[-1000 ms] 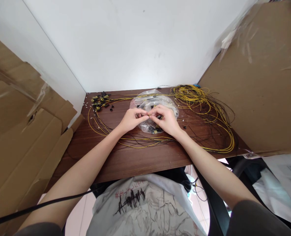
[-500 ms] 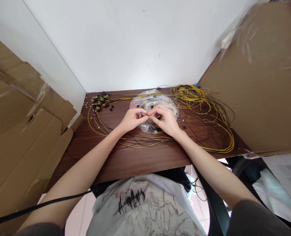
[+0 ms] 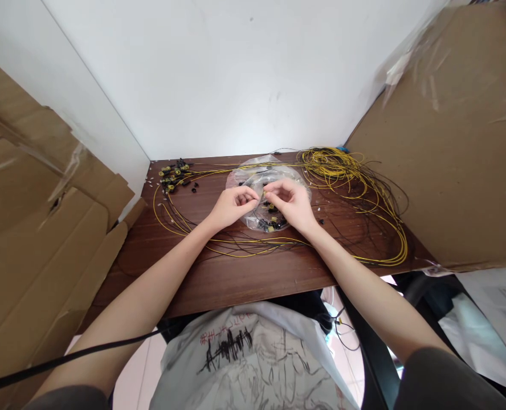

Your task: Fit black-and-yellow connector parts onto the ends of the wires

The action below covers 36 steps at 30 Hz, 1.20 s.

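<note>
My left hand [image 3: 237, 206] is closed in a pinch over a clear plastic bag [image 3: 252, 223]. Whatever sits between its fingertips is too small to make out. To its right, my right hand [image 3: 292, 204] pinches a small yellow piece [image 3: 265, 194] between thumb and forefinger. A narrow gap separates the fingertips of both hands. Small black and yellow parts [image 3: 270, 225] lie in or on the bag beneath them; my right hand covers some of it.
Long yellow and black wires [image 3: 327, 165] are coiled at the back right and loop along the brown table [image 3: 236, 279]. Black connectors with yellow parts [image 3: 174, 173] lie back left. Cardboard sheets [image 3: 449, 142] flank the table, and a white wall [image 3: 244, 85] stands behind.
My right hand has moved slightly right, away from my left, so the fingertips that met are now apart. The small yellow piece in my right fingers now shows. My left hand has barely moved.
</note>
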Available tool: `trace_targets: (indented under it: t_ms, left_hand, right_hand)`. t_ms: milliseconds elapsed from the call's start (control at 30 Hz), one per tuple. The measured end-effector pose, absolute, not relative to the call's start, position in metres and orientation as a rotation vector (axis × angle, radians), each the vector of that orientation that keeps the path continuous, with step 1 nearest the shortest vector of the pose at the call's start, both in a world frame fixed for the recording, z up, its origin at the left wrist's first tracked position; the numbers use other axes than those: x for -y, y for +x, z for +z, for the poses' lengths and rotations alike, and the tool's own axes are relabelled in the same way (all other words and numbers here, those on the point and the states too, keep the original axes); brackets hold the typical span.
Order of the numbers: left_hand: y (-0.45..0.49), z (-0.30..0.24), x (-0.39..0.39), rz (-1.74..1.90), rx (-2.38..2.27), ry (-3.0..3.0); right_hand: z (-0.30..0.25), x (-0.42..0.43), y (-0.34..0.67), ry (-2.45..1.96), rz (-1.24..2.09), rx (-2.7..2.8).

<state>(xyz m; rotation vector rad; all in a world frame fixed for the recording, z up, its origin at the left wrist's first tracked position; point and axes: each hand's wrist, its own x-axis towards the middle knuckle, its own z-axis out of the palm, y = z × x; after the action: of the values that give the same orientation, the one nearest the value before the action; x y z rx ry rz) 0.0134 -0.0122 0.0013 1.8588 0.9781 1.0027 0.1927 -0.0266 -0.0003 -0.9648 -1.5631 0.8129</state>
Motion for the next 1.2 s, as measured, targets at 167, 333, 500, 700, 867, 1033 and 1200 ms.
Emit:
trace_targets:
  t_ms: [167,333,500,700,867,1033,1200]
  left_hand:
    - [0.013,0.0,0.011,1.012,-0.953,1.876]
    - [0.013,0.001,0.012,1.015,-0.951,1.865]
    - [0.014,0.002,0.013,1.022,-0.948,1.825]
    - [0.013,0.003,0.013,1.005,-0.956,1.82]
    - [0.012,0.002,0.012,1.008,-0.975,1.809]
    - [0.011,-0.001,0.01,1.041,-0.98,1.763]
    - [0.01,-0.001,0.01,1.058,-0.968,1.782]
  right_hand:
    - [0.0,0.028,0.192,-0.966,0.79,1.624]
    - [0.006,0.035,0.189,-0.988,0.63,1.777]
    - [0.009,0.041,0.185,-1.012,0.479,1.901]
    - [0.006,0.039,0.187,-1.007,0.433,1.921]
    - [0.005,0.039,0.188,-1.019,0.456,1.92]
    - [0.006,0.039,0.188,-1.016,0.435,1.928]
    - [0.007,0.04,0.188,-1.017,0.432,1.93]
